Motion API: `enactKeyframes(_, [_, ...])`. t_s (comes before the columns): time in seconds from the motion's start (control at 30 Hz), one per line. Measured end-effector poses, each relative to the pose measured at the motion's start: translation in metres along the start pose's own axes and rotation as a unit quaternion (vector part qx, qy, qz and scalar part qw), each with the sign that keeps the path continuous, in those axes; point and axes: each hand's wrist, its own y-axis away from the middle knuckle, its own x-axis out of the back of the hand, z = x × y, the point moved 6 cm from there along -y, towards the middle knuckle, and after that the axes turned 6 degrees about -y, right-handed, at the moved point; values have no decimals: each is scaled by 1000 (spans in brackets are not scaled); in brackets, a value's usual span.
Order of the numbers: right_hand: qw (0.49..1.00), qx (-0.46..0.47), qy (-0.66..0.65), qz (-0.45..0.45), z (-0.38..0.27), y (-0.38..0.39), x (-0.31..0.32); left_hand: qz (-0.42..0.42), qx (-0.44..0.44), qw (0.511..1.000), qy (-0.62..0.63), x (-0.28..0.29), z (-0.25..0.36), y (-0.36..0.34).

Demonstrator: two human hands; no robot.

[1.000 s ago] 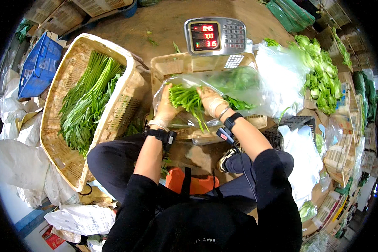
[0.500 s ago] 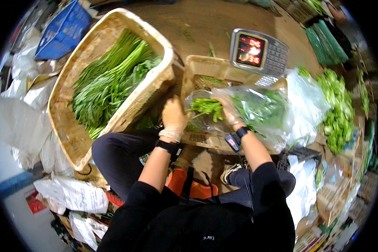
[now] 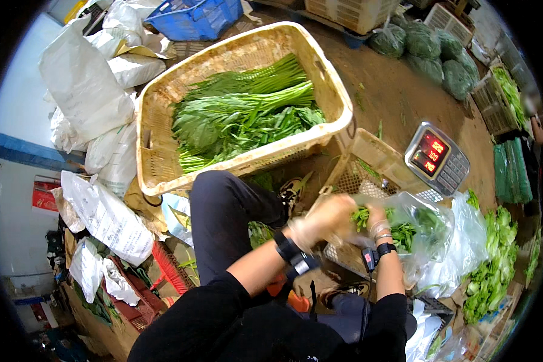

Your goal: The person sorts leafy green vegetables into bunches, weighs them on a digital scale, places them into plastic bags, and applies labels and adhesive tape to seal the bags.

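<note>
My left hand, blurred by motion, is beside the cut end of a bunch of green stems; what its fingers do is unclear. My right hand grips that bunch at a clear plastic bag, which holds more leafy greens. Under them is a pale mesh basket, with a scale display and keypad lit in red behind. To the upper left a large cream crate holds long leafy greens.
White sacks pile at the left beside a red crate. A blue crate and filled green bags stand at the back. Lettuce lies at the right; a person's arm shows at the far right edge.
The view has swung left, shifting the crates and scale rightward in the picture. My left hand has moved across toward my right hand, which still holds the greens.
</note>
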Motion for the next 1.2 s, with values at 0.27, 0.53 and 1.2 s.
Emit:
enactKeyframes(0.27, [926,158,342,27,-66,37,16,-247,-64,755,-604,12,152,117])
enactKeyframes(0.53, [994,-76,67,-41,-166,112,52,272,-142,542,-782,278,291,-117])
enactKeyframes(1.2, [997,58,-47,-33,-306,131,26,28,-719,693,31,270,426,255])
